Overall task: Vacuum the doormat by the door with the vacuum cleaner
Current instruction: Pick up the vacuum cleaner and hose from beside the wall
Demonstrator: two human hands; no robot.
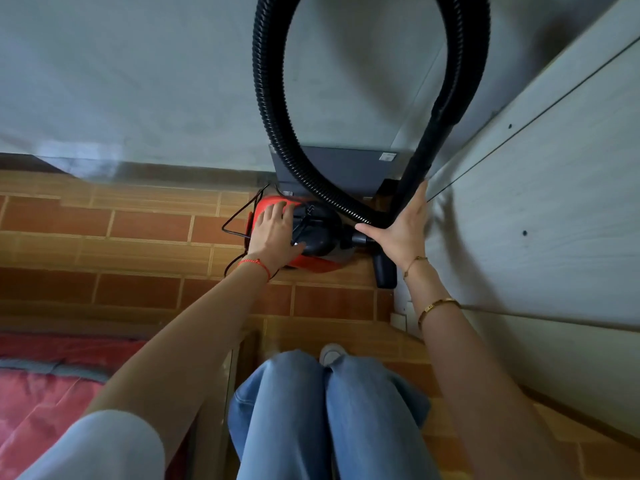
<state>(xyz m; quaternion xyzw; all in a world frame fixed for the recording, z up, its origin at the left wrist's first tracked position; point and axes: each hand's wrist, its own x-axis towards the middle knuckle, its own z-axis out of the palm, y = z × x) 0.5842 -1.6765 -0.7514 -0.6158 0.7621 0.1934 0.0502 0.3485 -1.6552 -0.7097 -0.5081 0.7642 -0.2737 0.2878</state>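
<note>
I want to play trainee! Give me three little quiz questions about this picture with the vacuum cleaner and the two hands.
1. True or false: the left hand rests on top of the red and black canister vacuum cleaner.
2. What does the right hand touch? A) the ribbed black plastic hose B) the brown brick-pattern tiled floor C) the blue jeans
3. Fill in: the hose loops up and over in a big ____ in front of the grey wall.

Key: 1 true; 2 A; 3 arch.
</note>
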